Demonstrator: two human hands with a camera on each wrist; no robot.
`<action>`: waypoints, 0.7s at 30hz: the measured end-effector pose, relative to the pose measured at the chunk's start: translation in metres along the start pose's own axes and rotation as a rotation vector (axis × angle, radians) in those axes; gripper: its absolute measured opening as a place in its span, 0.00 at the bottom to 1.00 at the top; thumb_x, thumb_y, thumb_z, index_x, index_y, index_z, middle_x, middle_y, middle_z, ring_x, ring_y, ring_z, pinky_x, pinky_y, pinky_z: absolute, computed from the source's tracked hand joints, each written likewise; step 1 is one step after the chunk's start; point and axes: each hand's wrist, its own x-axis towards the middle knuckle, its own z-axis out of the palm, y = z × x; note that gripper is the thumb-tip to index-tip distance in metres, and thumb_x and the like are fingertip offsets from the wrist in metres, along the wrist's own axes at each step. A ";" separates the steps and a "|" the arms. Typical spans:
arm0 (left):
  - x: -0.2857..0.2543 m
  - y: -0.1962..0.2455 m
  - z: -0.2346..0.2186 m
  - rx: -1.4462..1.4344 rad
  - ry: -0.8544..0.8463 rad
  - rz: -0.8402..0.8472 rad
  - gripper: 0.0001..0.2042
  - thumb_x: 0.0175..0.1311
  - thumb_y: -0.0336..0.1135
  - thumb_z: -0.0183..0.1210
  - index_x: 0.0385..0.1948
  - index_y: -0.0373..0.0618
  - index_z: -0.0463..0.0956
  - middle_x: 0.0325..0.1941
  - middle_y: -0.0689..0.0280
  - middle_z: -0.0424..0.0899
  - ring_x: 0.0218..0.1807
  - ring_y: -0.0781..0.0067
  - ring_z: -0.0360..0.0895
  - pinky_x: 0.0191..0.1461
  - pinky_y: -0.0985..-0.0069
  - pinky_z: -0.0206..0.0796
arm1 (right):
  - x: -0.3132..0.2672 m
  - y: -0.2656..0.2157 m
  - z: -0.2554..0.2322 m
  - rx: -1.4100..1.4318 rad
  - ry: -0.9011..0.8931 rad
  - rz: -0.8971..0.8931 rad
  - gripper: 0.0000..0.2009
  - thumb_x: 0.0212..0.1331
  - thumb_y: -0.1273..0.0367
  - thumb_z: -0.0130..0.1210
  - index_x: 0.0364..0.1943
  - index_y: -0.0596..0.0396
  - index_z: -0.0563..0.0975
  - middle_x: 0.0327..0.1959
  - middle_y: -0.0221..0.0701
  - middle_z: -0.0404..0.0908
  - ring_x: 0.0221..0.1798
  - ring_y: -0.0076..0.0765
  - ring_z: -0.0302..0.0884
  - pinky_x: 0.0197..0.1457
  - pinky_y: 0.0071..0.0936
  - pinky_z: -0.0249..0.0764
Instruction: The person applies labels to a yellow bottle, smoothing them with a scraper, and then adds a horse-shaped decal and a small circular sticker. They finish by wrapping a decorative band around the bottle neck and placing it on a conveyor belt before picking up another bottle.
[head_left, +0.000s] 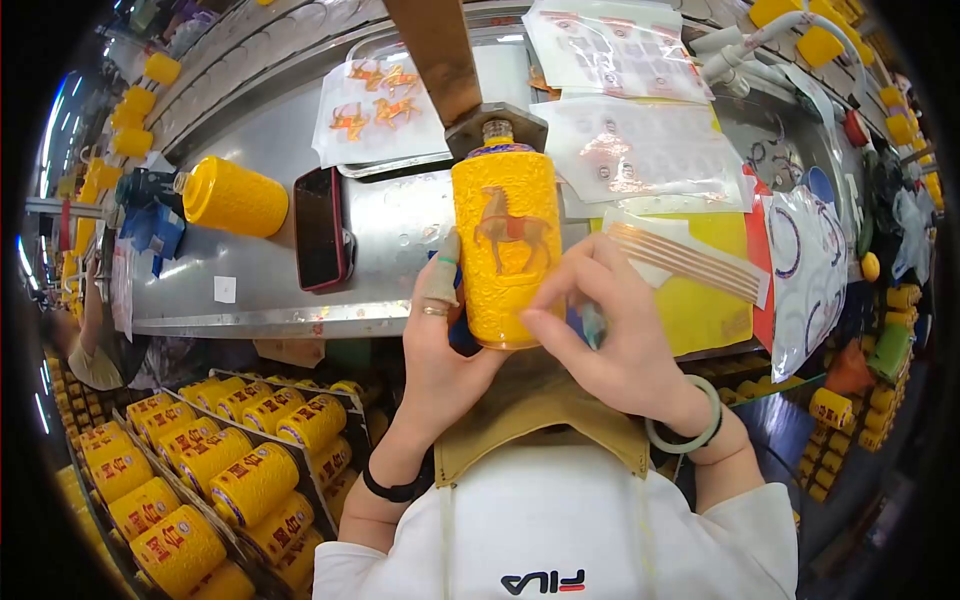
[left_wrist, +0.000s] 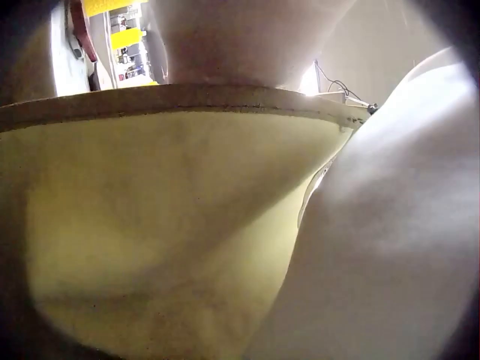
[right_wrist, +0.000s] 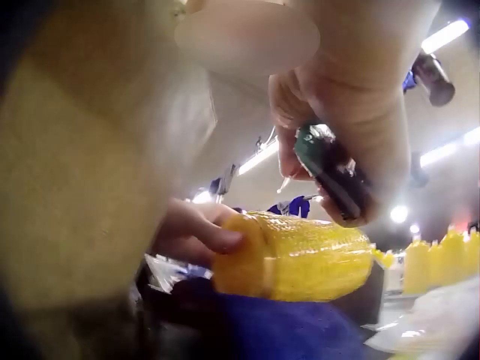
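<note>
A yellow textured bottle [head_left: 500, 300] bears a brown-gold horse sticker with a red saddle [head_left: 515, 232]. Its clear neck lies at a hexagonal metal piece [head_left: 545, 130]. My left hand [head_left: 445, 375] grips the bottle's lower left side, one finger wrapped in a pale cover [head_left: 441, 283]. Beside the lower right edge is my right hand [head_left: 625, 345], thumb and index finger brought close together. Its other fingers curl round a small dark green object [right_wrist: 337, 176], whose kind I cannot tell. The left wrist view shows mostly apron [left_wrist: 165, 225]; the bottle is hidden there.
Left on the metal bench lie a phone [head_left: 320, 230] and another yellow bottle [head_left: 235, 198]. Horse stickers [head_left: 375, 100] sit on a sheet behind. Clear sticker sheets [head_left: 640, 150] and a striped strip [head_left: 690, 262] lie right. Crated yellow bottles [head_left: 255, 485] stand lower left.
</note>
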 end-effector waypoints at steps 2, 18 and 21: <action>0.002 0.007 0.000 -0.252 -0.043 -0.018 0.54 0.50 0.29 0.80 0.79 0.34 0.51 0.75 0.54 0.65 0.75 0.60 0.68 0.76 0.64 0.63 | -0.001 0.008 0.016 -0.046 0.161 0.006 0.07 0.59 0.74 0.67 0.37 0.57 0.80 0.40 0.38 0.72 0.43 0.43 0.74 0.47 0.35 0.71; 0.010 0.020 0.010 -0.577 -0.033 -0.115 0.38 0.76 0.24 0.55 0.81 0.37 0.40 0.81 0.54 0.56 0.81 0.61 0.57 0.82 0.64 0.51 | -0.008 0.032 0.027 0.443 0.286 0.331 0.11 0.67 0.71 0.65 0.46 0.55 0.74 0.37 0.20 0.70 0.39 0.16 0.65 0.45 0.18 0.66; 0.009 0.019 0.009 -0.581 -0.030 -0.139 0.38 0.76 0.24 0.55 0.81 0.37 0.41 0.81 0.54 0.56 0.81 0.61 0.57 0.82 0.64 0.51 | -0.009 0.037 0.029 0.404 0.224 0.334 0.13 0.65 0.69 0.68 0.45 0.54 0.73 0.35 0.20 0.68 0.37 0.15 0.63 0.42 0.17 0.65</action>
